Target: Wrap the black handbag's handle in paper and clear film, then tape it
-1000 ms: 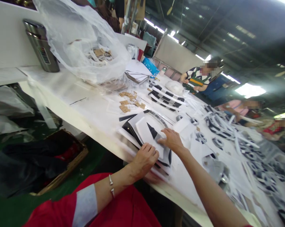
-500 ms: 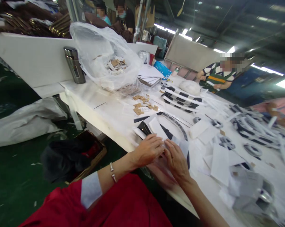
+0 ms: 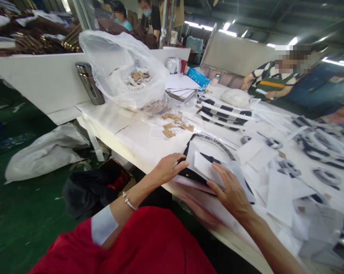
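Observation:
A stack of black and white flat pieces (image 3: 202, 167) lies at the near edge of the white table (image 3: 137, 137). My left hand (image 3: 168, 167) pinches the stack's left edge, fingers curled. My right hand (image 3: 231, 192) lies on the stack's near right side with fingers closed along its edge. Small brown tags (image 3: 174, 123) lie scattered just beyond the stack. A silver bracelet sits on my left wrist.
A clear plastic bag (image 3: 126, 70) of tags and a steel flask (image 3: 89, 83) stand at the far left. Striped black-white strips (image 3: 223, 112), white papers and tape rolls (image 3: 274, 142) cover the table to the right. A person (image 3: 274, 78) sits across. A basket (image 3: 103, 186) sits on the floor.
The camera swung left and up. My hands came together on the stack, then spread: left to its left edge, right to its near right side, with the stack's near edge lifted.

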{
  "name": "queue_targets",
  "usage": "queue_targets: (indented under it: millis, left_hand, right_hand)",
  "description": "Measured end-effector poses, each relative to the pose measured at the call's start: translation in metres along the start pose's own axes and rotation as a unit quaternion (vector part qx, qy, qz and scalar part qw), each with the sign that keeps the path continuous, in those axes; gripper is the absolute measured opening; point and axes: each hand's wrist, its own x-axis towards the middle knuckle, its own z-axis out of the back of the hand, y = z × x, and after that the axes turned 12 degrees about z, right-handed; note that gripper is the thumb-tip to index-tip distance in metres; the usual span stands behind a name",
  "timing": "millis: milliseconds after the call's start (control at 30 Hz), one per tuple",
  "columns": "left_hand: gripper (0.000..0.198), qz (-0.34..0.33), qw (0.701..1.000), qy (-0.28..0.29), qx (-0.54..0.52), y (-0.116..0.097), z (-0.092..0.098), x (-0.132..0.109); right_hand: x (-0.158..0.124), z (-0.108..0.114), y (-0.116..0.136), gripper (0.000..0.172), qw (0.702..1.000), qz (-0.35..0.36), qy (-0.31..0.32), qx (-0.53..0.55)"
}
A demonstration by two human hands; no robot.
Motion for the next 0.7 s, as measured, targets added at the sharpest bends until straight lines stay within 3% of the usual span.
queue_targets:
  millis: [100,300,467,567,700]
  left_hand:
    - [0.030,-0.030,0.999,0.016,-0.016,0.001,-0.005,-0.014]
    - [0.034,-0.145,0.984,-0.107,0.003,-0.001,0.000,-0.015]
    - [0.039,-0.269,0.953,-0.100,0.099,-0.013,-0.012,-0.011]
    - [0.036,-0.263,0.952,-0.093,0.123,-0.007,-0.023,-0.010]
    - [0.030,-0.221,0.961,-0.082,0.145,0.020,-0.039,-0.011]
  right_hand:
    - [0.012,-0.008,0.010,0.045,1.000,-0.008,0.002,0.024]
    - [0.015,-0.022,0.021,0.043,0.996,-0.084,-0.008,0.035]
    - [0.007,-0.023,0.025,0.042,0.999,-0.024,-0.023,-0.016]
    - [0.002,-0.027,0.027,0.045,0.999,0.021,-0.008,-0.038]
    - [-0.001,-0.038,0.031,0.050,0.996,0.050,0.034,-0.064]
